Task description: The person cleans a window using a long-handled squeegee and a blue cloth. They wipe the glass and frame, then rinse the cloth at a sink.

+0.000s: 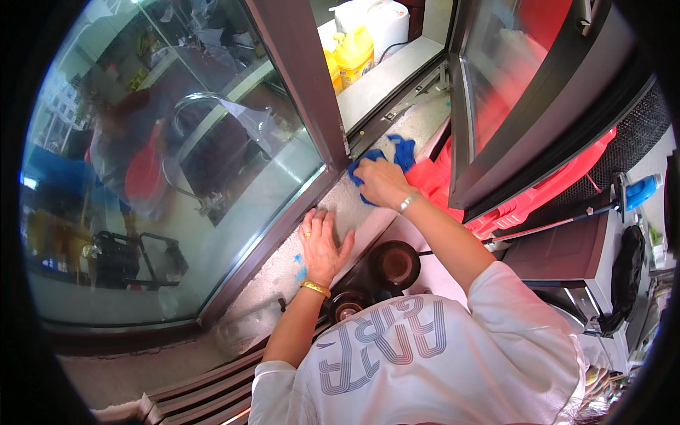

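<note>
Bunched under my right hand (384, 183) is a blue cloth (404, 152), pressed on the window ledge by the corner of the dark frame (327, 120). The fingers curl over it, and one loose end spreads past the knuckles. My left hand (322, 244) rests flat on the pale, rough ledge (280, 273), fingers stretched toward the window, holding nothing. To its left stands a large glass pane (234, 212) full of reflections. On the right the open window sash (489, 142) swings outward from the frame.
Yellow bottles (354, 53) and a white container (386, 25) stand beyond the opening. Red plastic (439, 173) lies under the open sash. Two round brown objects (394, 265) sit below the ledge. A long-handled tool (559, 222) and a blue bottle (642, 191) are at the right.
</note>
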A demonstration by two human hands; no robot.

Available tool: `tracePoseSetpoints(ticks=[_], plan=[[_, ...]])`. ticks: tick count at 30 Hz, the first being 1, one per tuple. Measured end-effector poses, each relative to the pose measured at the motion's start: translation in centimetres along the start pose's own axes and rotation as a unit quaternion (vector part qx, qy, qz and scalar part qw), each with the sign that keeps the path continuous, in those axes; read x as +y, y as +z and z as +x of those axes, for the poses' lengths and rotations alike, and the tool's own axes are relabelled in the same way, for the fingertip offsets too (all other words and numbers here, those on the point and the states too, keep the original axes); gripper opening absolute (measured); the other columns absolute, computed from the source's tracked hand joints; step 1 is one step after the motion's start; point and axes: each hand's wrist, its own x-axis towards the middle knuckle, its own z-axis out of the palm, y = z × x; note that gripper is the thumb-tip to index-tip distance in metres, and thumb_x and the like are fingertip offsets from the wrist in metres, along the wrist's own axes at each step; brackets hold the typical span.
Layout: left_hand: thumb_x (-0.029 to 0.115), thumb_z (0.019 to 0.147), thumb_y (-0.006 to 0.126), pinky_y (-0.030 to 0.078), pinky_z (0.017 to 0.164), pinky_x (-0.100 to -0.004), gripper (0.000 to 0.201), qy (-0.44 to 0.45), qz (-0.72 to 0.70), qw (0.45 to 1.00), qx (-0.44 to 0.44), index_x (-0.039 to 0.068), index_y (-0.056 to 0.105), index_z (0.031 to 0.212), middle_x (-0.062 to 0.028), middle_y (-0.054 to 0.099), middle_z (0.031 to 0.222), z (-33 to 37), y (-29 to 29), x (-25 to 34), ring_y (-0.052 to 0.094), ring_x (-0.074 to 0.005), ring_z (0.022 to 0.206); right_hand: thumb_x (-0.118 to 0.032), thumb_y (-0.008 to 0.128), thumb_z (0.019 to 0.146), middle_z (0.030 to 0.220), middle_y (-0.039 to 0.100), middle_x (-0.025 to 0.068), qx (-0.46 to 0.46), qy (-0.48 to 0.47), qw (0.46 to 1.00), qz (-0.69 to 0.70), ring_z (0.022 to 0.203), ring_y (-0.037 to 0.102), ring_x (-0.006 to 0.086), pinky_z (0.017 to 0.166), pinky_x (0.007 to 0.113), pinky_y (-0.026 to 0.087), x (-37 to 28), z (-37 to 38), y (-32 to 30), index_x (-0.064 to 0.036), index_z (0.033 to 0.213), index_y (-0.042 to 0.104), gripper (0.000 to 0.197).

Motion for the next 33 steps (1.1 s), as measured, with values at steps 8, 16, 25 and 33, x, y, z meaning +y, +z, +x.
tracePoseSetpoints(ticks=[8,16,25,33], plan=[[0.024,0.075,0.07,0.03,0.102,-0.0494,0.05,0.025,-0.011,1.0,0.012,0.001,0.054,0.116,-0.0159,0.052,0.118,0.2,0.4,0.1,0.039,-0.0369,0.122,-0.013,0.056,0.078,0.092,0.059,0.015,0.124,-0.011,0.99,-0.066,0.084,0.058,0.0326,0.066,0.041,0.053,-0.7,-0.1,3.1,0.0007,0.083,0.064,0.016],[0.018,0.091,0.057,0.047,0.085,-0.0315,0.03,-0.18,-0.484,0.856,-0.037,0.002,0.057,0.117,-0.0115,0.062,0.107,-0.1,-0.7,3.0,0.059,-0.022,0.099,-0.014,0.067,0.076,0.128,0.047,0.0192,0.141,-0.13,0.963,0.191,0.113,0.049,0.0363,0.094,0.041,0.043,-5.2,-7.9,-0.8,0.0003,0.127,0.044,0.057],[0.004,0.088,0.056,0.049,0.078,-0.0271,0.019,-0.24,-0.599,0.762,0.055,0.004,0.059,0.107,-0.0042,0.062,0.101,6.1,0.4,8.5,0.059,-0.0141,0.088,-0.018,0.069,0.078,0.107,0.064,0.0143,0.014,-0.105,0.973,0.205,0.094,0.062,0.0292,0.08,0.038,0.051,5.3,-21.4,-5.3,-0.0059,0.107,0.063,0.032],[-0.001,0.075,0.055,0.05,0.08,-0.0407,0.041,0.027,-0.035,0.994,0.104,0.007,0.058,0.114,-0.0126,0.06,0.103,15.6,6.3,10.1,0.058,-0.0371,0.092,-0.005,0.059,0.079,0.096,0.061,0.0166,0.256,0.108,0.953,-0.12,0.09,0.058,0.0344,0.076,0.043,0.049,21.9,-22.6,-10.0,-0.0012,0.096,0.06,0.017]])
